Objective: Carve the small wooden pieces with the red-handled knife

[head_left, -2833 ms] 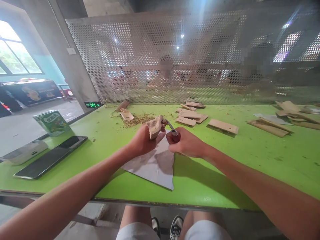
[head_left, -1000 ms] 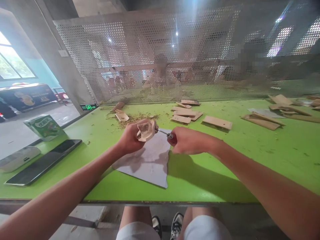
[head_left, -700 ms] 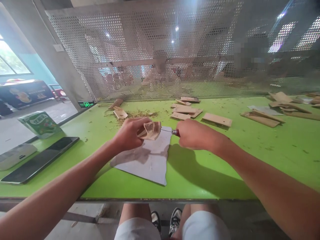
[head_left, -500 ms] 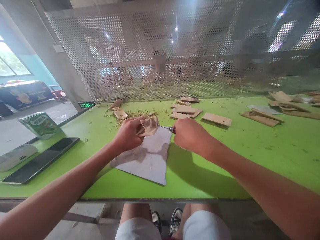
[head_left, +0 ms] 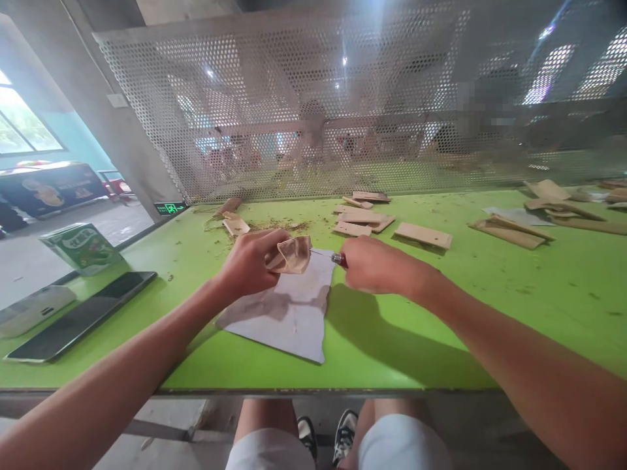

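My left hand (head_left: 255, 261) is closed around a small tan piece (head_left: 295, 254) with a hollow, curled face, held above a white sheet (head_left: 289, 320). In my right hand (head_left: 372, 263) is an awl-like tool (head_left: 337, 259) with a dark red handle, a metal collar and a thin shaft. The shaft points left, and its tip is at or very near the right edge of the tan piece. Whether the tip is inside it I cannot tell. My fingers hide most of the handle and the back of the piece.
Several flat tan pieces (head_left: 365, 219), some with a hole, lie beyond my right hand, and more (head_left: 509, 232) lie farther right. Crumbs and scraps (head_left: 236, 225) are behind my left hand. A phone (head_left: 83, 318) and a green box (head_left: 82, 248) are at left. A perforated screen (head_left: 274, 150) backs the green table.
The tan piece has tilted slightly, showing more of its hollow face. My right hand and the tool have shifted a little to the right and down, with more shaft showing.
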Motion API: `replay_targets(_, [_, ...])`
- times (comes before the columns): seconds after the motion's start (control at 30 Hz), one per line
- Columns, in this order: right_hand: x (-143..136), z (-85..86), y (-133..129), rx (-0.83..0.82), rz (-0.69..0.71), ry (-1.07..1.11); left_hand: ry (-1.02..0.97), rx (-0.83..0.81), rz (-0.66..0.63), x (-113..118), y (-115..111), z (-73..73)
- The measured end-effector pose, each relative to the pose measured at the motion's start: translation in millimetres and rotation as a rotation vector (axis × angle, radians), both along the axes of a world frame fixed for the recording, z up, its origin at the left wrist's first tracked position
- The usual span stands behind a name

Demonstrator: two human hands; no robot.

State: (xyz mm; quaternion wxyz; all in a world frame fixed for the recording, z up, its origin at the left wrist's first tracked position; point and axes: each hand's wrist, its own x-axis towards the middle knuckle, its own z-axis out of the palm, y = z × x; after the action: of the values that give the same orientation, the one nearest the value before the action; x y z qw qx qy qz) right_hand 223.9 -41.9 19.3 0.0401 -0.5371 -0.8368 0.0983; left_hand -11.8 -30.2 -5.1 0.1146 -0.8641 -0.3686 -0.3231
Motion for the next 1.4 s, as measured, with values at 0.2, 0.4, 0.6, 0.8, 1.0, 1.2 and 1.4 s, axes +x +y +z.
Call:
replay_targets(0.2, [-13,-2.5,-6,0.240,-0.103,-0.024,-0.157,-0.074,0.158,11,-5,-8.2])
replay_targets(0.4, [-20,-3.9,-10,0.340,-0.172,-0.060,-0.321,-0.226,0.277,22,-6,-14.5])
replay_targets(0.6, [-23,-4.1,-12,0.416,-0.179,-0.008,-0.579,-0.486,0.218,31,-11,-13.0])
replay_targets(0.8, [-27,-9.1,-9,0.317,-0.130,0.193,-0.665,-0.510,0.017,32,-11,-10.2])
replay_targets(1.0, [-21,-15.8,4,0.191,-0.171,0.544,-0.642,-0.454,-0.184,29,-11,-5.4])
replay_targets(1.2, [-23,-15.9,-2,0.094,0.043,0.734,-0.520,-0.286,-0.146,20,-6,-2.8])
replay_targets(1.4, [-26,-18.2,-8,0.082,0.131,0.675,-0.427,-0.157,-0.173,17,-1,-6.4])
